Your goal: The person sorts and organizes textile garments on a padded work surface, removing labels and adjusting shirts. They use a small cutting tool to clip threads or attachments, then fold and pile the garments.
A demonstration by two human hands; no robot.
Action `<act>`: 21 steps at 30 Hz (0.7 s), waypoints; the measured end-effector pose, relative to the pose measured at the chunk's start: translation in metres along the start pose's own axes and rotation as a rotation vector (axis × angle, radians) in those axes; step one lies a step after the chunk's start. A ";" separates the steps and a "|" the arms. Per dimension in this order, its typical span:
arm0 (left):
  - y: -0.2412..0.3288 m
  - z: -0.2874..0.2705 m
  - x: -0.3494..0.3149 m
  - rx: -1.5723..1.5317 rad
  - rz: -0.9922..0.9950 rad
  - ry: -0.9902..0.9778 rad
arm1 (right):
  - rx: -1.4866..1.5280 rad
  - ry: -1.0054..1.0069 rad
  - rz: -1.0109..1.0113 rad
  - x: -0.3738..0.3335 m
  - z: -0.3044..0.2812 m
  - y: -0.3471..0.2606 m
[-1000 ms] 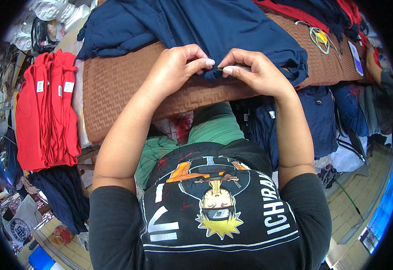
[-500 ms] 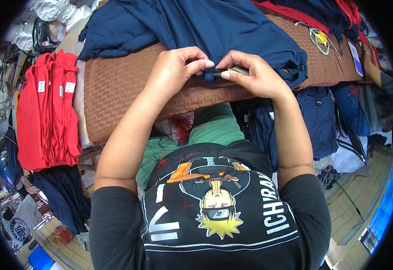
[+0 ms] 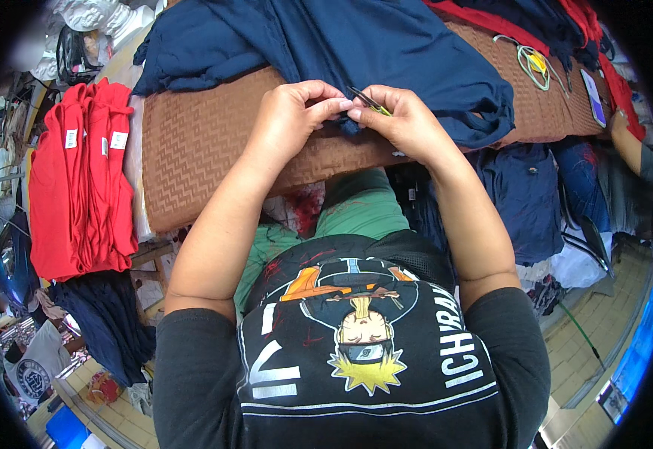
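A navy garment [image 3: 409,67] lies spread over the brown padded table, its near edge bunched between my hands. My left hand [image 3: 295,114] is closed, thumb and fingertips pinching that navy edge. My right hand [image 3: 407,120] is closed around thread snips [image 3: 370,102] with dark blades and a yellow-green part. The blades point up and to the left, above the cloth. My two thumbs nearly meet over the edge, and they hide the exact spot that is pinched.
Folded red garments [image 3: 79,187] with white tags hang at the table's left end. A pale cord [image 3: 534,63] with a yellow piece and a phone [image 3: 593,97] lie at the right. Another person's arm [image 3: 628,146] reaches in there. Navy clothes [image 3: 521,202] are stacked below the brown table cover [image 3: 206,150].
My right hand has turned and moved slightly left, closer to my left hand. The snips' blades now point upward instead of lying low along the cloth edge. The other person's arm has shifted downward.
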State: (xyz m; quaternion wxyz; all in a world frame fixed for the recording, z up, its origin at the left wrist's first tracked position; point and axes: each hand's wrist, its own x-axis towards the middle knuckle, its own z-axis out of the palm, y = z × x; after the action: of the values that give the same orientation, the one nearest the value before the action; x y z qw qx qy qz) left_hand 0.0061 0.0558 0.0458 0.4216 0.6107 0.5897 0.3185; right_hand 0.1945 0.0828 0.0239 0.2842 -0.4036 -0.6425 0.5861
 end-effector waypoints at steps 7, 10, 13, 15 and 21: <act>-0.016 0.000 0.001 0.093 0.264 -0.078 | -0.048 0.030 0.040 -0.004 0.000 -0.003; 0.003 -0.004 -0.003 0.231 0.138 -0.097 | -0.236 0.032 -0.119 -0.004 -0.003 -0.007; 0.000 -0.008 -0.002 0.212 0.052 -0.111 | -0.385 0.082 -0.329 -0.012 -0.006 -0.025; -0.006 -0.010 0.001 0.107 0.056 -0.130 | -0.375 -0.002 -0.315 -0.013 -0.014 -0.024; -0.005 -0.011 0.001 -0.057 0.043 -0.155 | -0.328 -0.141 -0.279 -0.016 -0.024 -0.024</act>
State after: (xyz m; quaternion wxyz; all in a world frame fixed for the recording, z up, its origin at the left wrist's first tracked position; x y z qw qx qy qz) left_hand -0.0058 0.0582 0.0458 0.4762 0.6337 0.5330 0.2958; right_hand 0.2186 0.0821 0.0533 0.2473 -0.3097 -0.7971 0.4556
